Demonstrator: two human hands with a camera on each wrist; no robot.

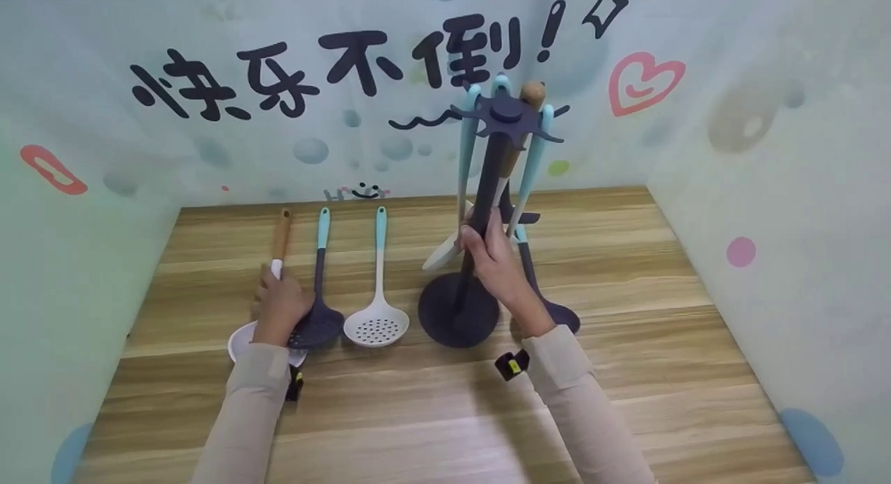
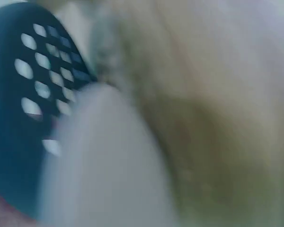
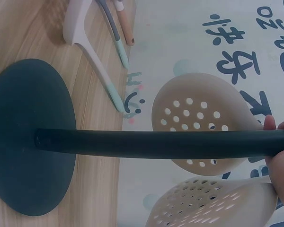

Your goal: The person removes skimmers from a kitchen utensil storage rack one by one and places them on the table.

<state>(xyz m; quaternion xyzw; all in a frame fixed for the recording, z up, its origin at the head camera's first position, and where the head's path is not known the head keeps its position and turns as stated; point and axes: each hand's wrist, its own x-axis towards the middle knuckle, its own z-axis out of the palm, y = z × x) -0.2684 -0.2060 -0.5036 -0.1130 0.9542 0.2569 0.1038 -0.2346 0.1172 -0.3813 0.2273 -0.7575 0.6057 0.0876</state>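
My left hand grips the white neck of a ladle with a brown handle; hand and sleeve hide much of its white bowl. Beside that hand lies a dark skimmer with a light blue handle, its holes visible in the blurred left wrist view. My right hand holds the dark pole of a utensil stand. Several utensils hang from its hooks, including a white skimmer and another white perforated utensil. Whether the stand's round base touches the table I cannot tell.
A white skimmer with a light blue handle lies left of the stand. Right of it, partly behind my right arm, is a dark ladle. The wooden table meets printed walls at the back and sides.
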